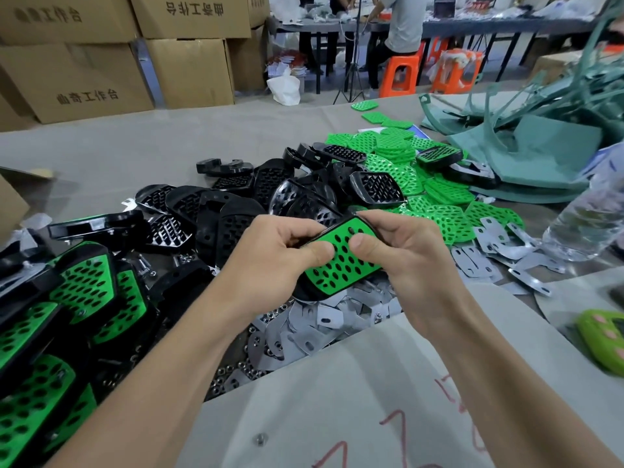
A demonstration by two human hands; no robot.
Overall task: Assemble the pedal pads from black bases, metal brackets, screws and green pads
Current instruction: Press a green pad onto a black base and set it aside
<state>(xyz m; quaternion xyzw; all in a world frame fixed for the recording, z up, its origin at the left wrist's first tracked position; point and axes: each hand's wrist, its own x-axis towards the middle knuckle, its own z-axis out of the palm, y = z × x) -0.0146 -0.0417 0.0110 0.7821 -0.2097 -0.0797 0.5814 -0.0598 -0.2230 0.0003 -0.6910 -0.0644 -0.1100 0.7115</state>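
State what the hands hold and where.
One pedal pad: the left hand grips its left side, the right hand its right side, both thumbs pressing its green face.

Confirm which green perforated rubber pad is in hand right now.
The green perforated pad on a black base, gripped by left hand and right hand, thumbs on its face. The rest lie on the table.

"曲奇工作台" in black print on the lower cardboard box (87, 96) far left, same characters on the upper box (47, 15) above it, upside down on the neighbouring box (194, 9), red handwritten strokes on the near grey sheet (337, 400), illegible
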